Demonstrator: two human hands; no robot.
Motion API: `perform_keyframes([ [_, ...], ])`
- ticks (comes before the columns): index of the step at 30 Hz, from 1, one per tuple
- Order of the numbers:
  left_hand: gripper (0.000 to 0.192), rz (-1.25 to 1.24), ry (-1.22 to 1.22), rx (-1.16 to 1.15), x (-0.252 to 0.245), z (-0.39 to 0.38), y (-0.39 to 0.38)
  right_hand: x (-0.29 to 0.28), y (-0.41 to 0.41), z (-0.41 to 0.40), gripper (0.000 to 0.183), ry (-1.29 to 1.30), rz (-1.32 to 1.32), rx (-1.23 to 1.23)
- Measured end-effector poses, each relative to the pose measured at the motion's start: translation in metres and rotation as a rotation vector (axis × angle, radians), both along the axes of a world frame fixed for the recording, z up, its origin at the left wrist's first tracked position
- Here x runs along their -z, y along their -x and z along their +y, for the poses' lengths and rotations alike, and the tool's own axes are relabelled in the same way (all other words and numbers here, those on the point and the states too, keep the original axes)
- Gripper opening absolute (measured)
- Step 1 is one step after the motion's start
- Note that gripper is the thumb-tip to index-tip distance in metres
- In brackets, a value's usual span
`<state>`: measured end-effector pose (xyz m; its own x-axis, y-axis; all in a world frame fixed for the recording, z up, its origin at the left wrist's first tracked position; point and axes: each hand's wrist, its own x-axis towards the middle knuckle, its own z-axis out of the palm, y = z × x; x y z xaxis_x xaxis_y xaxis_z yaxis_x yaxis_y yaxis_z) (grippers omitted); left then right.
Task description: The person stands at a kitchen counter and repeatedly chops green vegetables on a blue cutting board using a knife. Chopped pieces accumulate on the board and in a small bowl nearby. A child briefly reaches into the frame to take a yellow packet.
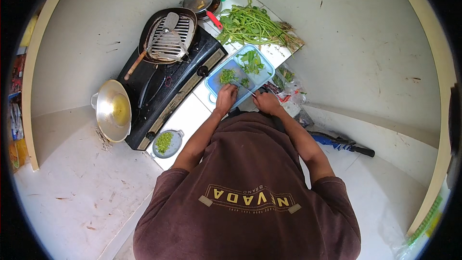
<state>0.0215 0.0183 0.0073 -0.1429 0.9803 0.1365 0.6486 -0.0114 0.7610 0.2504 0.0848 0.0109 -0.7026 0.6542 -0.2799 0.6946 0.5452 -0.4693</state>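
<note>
A blue tray with compartments (270, 65) lies on the white tiled counter. My right hand (266, 102) is closed on the handle of a knife (247, 89), whose blade reaches over the tray's blue section. My left hand (227, 95) rests by the tip of the blade with bent fingers; whether it holds something is hidden. Beside the fingers is a pile of chopped greens (227, 76), and a smaller pile (245, 82) lies across the blade. Loose green leaves (251, 62) are in the tray's far compartment. A bundle of leafy stems with roots (258, 27) lies beyond the tray.
Left of the tray is a black gas stove (158, 104) bearing a grill pan (144, 36) with a spatula (170, 21). A wok with yellow oil (104, 110) stands at its left end. Nearer me is a grey plate of chopped greens (175, 144). Plastic bags (297, 92) lie at right.
</note>
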Motion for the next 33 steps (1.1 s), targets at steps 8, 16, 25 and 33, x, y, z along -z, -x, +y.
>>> perform_keyframes([
  [8,0.008,0.046,0.026,0.053,-0.006,0.001,0.001,0.001,0.0,-0.005,0.042,-0.002,0.011,-0.04],
  [16,0.012,0.054,-0.059,0.064,-0.002,-0.005,0.003,-0.014,0.015,0.0,0.039,0.01,-0.041,-0.047],
  [25,0.008,-0.001,0.019,0.04,-0.003,-0.003,0.004,-0.001,0.003,-0.003,0.041,-0.022,0.01,-0.014],
  [33,0.011,0.045,-0.023,0.044,-0.001,-0.005,0.004,0.002,0.016,-0.007,0.042,-0.047,0.042,-0.051],
])
